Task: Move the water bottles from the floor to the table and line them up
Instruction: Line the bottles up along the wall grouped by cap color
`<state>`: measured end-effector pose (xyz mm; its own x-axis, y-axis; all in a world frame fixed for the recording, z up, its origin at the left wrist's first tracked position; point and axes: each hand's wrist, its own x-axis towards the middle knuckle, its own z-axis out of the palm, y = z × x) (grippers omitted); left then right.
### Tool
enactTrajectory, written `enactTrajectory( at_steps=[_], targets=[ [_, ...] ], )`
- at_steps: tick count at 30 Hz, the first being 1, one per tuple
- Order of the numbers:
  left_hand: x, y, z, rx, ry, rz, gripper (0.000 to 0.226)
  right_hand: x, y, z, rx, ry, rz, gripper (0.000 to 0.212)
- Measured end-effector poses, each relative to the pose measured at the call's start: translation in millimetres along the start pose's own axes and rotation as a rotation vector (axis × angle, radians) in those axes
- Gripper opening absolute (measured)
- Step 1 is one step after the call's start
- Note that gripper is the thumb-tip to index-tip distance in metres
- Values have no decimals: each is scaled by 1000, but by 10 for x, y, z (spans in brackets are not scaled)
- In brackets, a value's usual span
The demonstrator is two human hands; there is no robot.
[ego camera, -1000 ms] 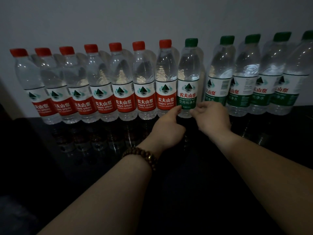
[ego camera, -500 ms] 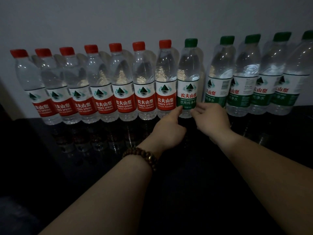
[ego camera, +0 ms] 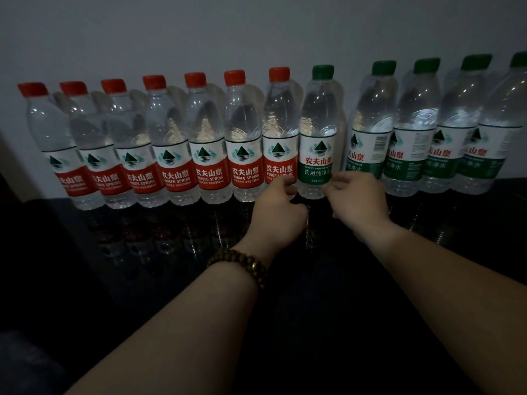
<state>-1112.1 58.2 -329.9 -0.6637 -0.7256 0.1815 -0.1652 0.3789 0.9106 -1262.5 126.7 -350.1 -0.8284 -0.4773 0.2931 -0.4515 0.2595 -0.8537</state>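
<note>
The row looks almost done, so this step is probably a last straightening. 7 red-capped bottles (ego camera: 208,155) and 5 green ones stand upright along the far edge of the dark surface (ego camera: 85,252), against the wall (ego camera: 256,29). The middle green-capped bottle (ego camera: 317,132) sits tight against the red row on its left, but a gap separates it from the other green-capped bottles (ego camera: 413,143) on its right.

To do this well, push low on the body and slide the bottle rather than lift it. Keep the label facing near, and stop before a neighbour rocks.

The left hand (ego camera: 278,212), with a bead bracelet (ego camera: 242,265) at the wrist, and the right hand (ego camera: 356,201) flank the bottle's lower part. Their fingers are loosely curled, with the tips at its sides. I cannot tell whether either hand pinches the bottle or only hovers beside it.
</note>
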Motion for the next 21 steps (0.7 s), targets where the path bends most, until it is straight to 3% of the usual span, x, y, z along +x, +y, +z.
enactTrajectory(
  at_steps=[5,14,21],
  targets=[
    [10,2,3,-18,28,-6,58,18,17,3,-2,-12,-1,47],
    [38,-4,24,-18,-65,-17,76,56,60,9,-1,-17,-9,49],
    [34,-14,25,-71,-42,-28,68,34,24,-1,8,21,22,43]
  ],
)
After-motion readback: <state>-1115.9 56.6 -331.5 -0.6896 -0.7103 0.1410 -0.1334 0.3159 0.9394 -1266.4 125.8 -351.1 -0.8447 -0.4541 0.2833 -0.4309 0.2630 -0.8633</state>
